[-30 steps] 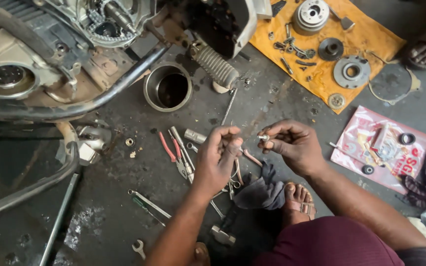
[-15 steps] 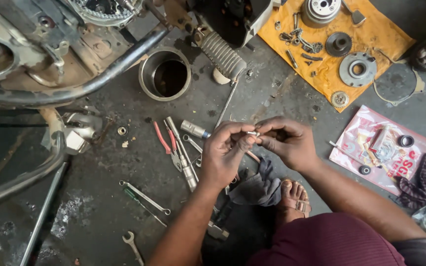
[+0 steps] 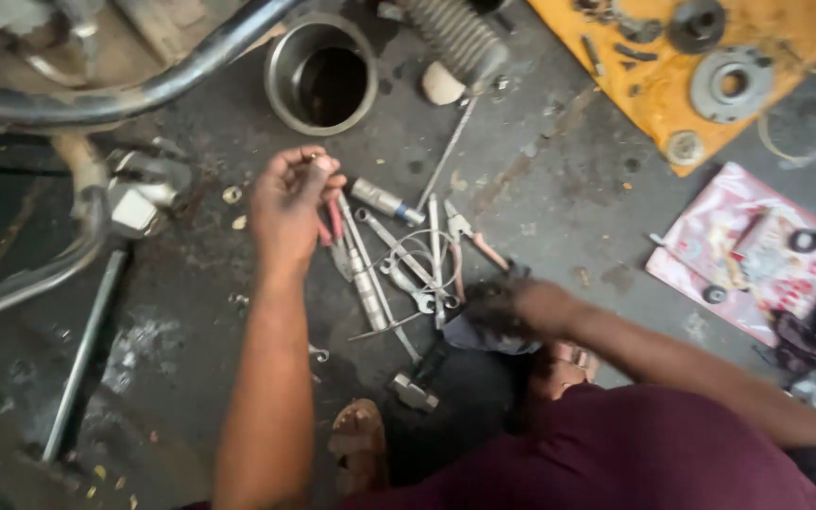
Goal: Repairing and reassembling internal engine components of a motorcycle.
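— Left hand (image 3: 287, 203)?

— Raised above the floor (image 3: 559, 179), just below the steel cylinder (image 3: 323, 74); fingertips pinched together on a small part (image 3: 325, 163), too small to identify.

— Right hand (image 3: 512, 310)?

— Blurred, lower right of the cylinder, down at a dark cloth (image 3: 484, 332) beside the scattered hand tools (image 3: 399, 264). Whether its grip is closed cannot be determined.

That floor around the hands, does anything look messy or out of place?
Yes. Tools lie criss-crossed in a loose heap on the stained floor between the left hand and the blurred right hand. Small bits lie scattered beside them.
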